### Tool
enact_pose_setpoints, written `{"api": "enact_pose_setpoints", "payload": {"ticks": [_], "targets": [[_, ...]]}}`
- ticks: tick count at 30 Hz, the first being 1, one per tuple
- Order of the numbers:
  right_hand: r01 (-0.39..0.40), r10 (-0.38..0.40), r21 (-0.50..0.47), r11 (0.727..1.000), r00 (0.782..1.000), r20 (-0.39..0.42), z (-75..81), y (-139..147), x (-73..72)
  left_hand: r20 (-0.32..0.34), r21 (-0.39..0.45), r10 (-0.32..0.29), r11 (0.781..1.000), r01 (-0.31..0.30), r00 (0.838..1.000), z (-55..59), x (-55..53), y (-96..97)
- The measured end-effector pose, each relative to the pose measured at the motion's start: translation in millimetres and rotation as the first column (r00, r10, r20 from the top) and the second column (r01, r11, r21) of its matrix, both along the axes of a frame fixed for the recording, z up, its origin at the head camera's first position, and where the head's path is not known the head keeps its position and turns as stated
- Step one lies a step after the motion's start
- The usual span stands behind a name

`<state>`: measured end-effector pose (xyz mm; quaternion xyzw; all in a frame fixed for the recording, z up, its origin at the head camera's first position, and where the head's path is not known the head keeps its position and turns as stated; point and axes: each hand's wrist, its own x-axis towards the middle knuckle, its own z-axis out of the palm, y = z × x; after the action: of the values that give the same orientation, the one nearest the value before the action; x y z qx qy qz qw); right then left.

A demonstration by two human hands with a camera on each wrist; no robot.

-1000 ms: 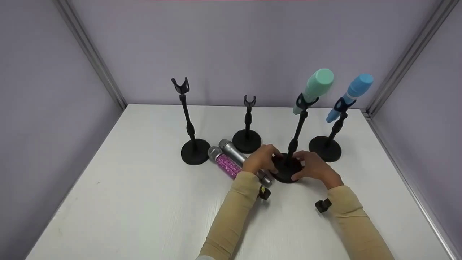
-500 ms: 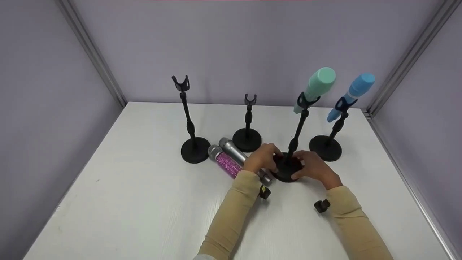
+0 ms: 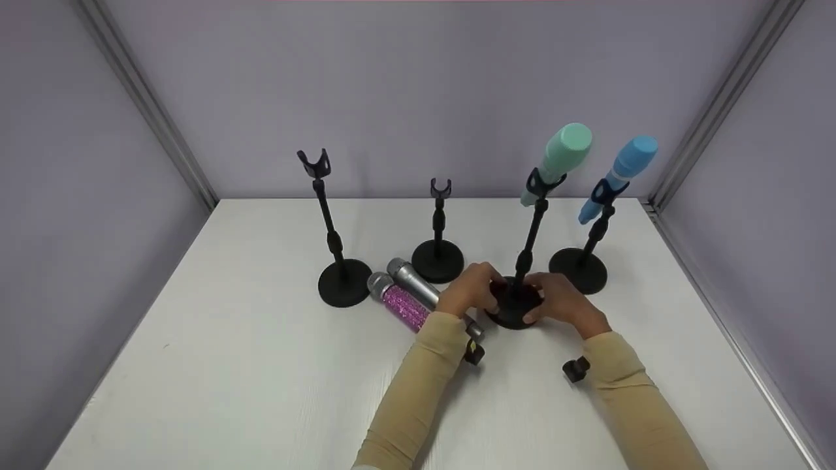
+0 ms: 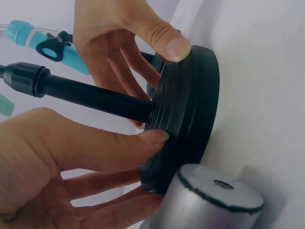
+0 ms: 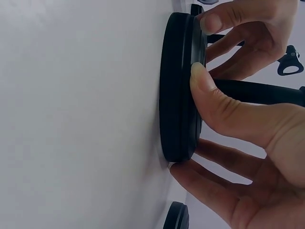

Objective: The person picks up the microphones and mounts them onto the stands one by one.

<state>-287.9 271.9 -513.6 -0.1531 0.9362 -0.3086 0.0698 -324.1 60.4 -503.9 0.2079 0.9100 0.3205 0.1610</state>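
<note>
My left hand (image 3: 468,290) and right hand (image 3: 562,303) hold the round black base (image 3: 513,318) of a microphone stand (image 3: 530,238) from its two sides. In the left wrist view, both thumbs press on top of the base (image 4: 193,105), with fingers at its rim. The right wrist view shows fingertips at the lower edge of the base (image 5: 174,95), which stands on or very near the table. A mint-green microphone (image 3: 567,147) sits tilted in this stand's clip. Beside my left hand lie a silver microphone (image 3: 415,281) and a pink glitter microphone (image 3: 405,307), partly hidden by my arm.
A blue microphone (image 3: 633,156) rests in another stand (image 3: 579,271) at the right. Two stands with bare clips, a tall one (image 3: 345,284) and a short one (image 3: 437,262), are farther left. Panel walls (image 3: 392,98) enclose the white table (image 3: 228,365) at the back and sides.
The head view has shifted slightly, moving the scene a little to the left. Both hands keep their hold on the stand's base, with no clear movement of the stand.
</note>
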Motion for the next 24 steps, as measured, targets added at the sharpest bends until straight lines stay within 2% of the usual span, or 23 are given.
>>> {"api": "enact_pose_setpoints", "payload": {"ticks": [14,20,24], "targets": [[-0.006,0.006,0.026,1.0,1.0,-0.002,-1.4,2.1,-11.4,0.008,-0.05,0.004,0.999,-0.003,1.0,0.6,-12.4,6.1],[0.008,-0.009,0.03,1.0,1.0,0.018,1.4,6.8,-18.6,0.001,-0.066,-0.004,0.998,0.004,1.0,1.0,-21.8,9.5],[0.009,-0.01,0.033,0.999,1.0,0.025,2.4,10.2,-26.3,-0.001,-0.077,0.012,0.997,-0.012,1.0,2.4,-27.8,12.7]]}}
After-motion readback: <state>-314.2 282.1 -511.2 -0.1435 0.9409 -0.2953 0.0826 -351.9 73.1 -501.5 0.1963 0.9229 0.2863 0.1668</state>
